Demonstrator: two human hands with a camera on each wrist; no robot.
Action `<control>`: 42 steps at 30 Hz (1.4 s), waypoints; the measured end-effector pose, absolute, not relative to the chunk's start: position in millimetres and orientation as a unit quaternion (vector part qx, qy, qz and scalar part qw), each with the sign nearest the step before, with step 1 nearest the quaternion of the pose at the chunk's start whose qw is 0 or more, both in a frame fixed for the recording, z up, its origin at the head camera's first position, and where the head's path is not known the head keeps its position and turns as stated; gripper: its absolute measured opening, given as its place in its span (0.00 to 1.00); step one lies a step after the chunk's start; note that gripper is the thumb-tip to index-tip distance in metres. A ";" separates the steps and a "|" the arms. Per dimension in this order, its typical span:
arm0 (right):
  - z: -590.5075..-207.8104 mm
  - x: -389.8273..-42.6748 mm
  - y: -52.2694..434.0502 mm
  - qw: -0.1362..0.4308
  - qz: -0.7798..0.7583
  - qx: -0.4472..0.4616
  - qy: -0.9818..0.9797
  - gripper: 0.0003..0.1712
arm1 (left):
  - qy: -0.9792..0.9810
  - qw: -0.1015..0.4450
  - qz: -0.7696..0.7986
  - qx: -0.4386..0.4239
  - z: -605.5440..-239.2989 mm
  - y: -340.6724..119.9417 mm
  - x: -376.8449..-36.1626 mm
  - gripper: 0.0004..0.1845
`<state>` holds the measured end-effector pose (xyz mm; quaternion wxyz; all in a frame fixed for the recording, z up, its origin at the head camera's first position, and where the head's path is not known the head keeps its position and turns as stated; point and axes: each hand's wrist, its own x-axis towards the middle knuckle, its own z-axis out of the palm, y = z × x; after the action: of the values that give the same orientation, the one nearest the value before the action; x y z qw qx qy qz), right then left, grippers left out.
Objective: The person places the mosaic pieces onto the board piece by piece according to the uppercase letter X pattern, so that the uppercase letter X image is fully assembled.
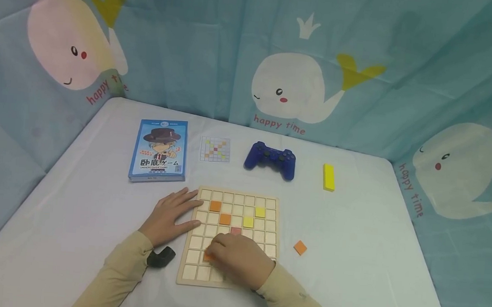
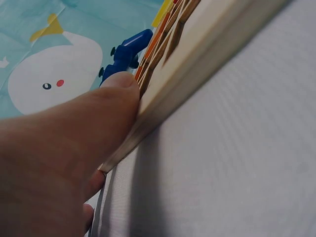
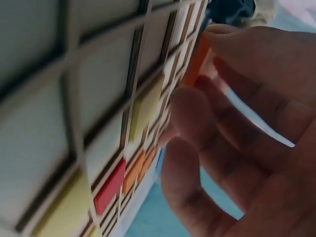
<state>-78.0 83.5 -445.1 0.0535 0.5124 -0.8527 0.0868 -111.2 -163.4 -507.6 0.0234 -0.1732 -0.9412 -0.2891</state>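
Observation:
A wooden grid board (image 1: 193, 257) lies flat, with square tiles in its cells. Two orange tiles (image 1: 225, 219), two yellow tiles (image 1: 248, 221) and a red tile (image 1: 236, 231) show on it in the head view. With spread fingers, my left hand (image 1: 170, 217) touches the board's left edge; its thumb (image 2: 116, 91) meets the rim in the left wrist view. Over the lower part of the board, my right hand (image 1: 243, 258) pinches an orange tile (image 3: 196, 59) near a lower-left cell. Several cells are hidden beneath this hand. Past the red tile, the right wrist view shows another yellow tile (image 3: 144, 109).
A loose orange tile (image 1: 300, 247) lies right of the board. Behind stand a blue game box (image 1: 158, 150), a pattern card (image 1: 215, 149), a blue game controller (image 1: 270, 160) and a yellow block (image 1: 328, 177). A black pipe-shaped object (image 1: 161, 257) lies by the left wrist.

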 end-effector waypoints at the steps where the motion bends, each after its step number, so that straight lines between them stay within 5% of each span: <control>1: -446.0 -77.3 81.3 0.050 0.079 0.512 -0.854 0.04 | -0.941 0.023 -0.289 -0.173 -507.7 -163.4 -111.2 0.29; 13: -453.6 -70.8 68.8 0.092 0.055 0.514 -0.851 0.01 | -0.942 0.021 -0.289 -0.172 -505.4 -162.7 -111.3 0.29; 31: -455.9 -78.5 69.6 0.050 0.062 0.517 -0.852 0.03 | -0.944 0.019 -0.282 -0.173 -508.6 -165.6 -113.9 0.30; 42: -436.1 -83.9 156.6 0.075 0.089 0.417 -0.901 0.15 | -0.940 0.022 -0.294 -0.174 -510.1 -164.8 -111.9 0.29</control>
<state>-83.9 156.6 -436.1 0.0750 0.4175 -0.9012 0.0891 -111.9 -164.8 -510.1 0.0216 -0.1736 -0.9396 -0.2942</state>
